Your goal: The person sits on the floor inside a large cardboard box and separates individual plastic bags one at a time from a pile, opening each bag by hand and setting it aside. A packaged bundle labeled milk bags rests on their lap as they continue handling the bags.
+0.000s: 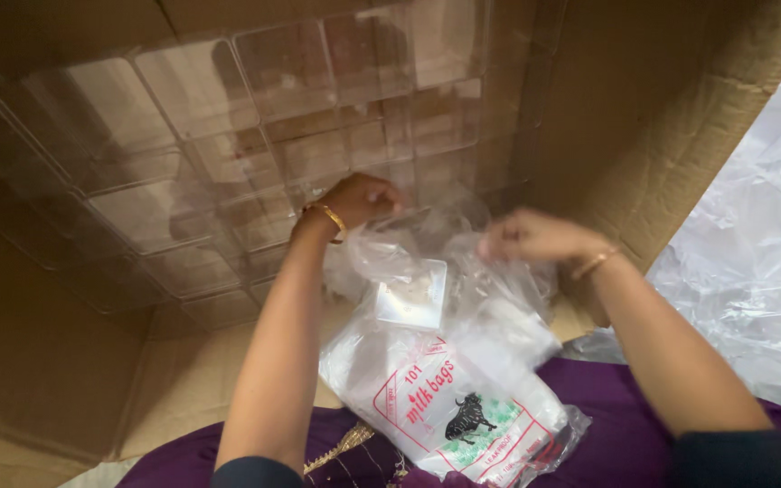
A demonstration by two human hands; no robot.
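Head view — both hands, left hand (pixel 363 199) and right hand (pixel 526 237), clenched on thin plastic bag (pixel 427 244) inside cardboard box (pixel 662 108)

Right hand (pixel 535 237): motion-blurred; we cannot make out its fingers or tell whether it grips the clear bag (pixel 445 239).
Left hand (pixel 361 199): fingertips curled out of our sight behind the knuckles.
Both forearms: cut off at the lower edge.
Printed plastic packet (pixel 449 407): bottom cropped by the frame.
Small clear lid (pixel 411 294): partly veiled by film; what lies beneath we cannot tell.
Cardboard box (pixel 644 117): top and left run out of frame.
Loose plastic sheeting (pixel 761 262): cropped at right.
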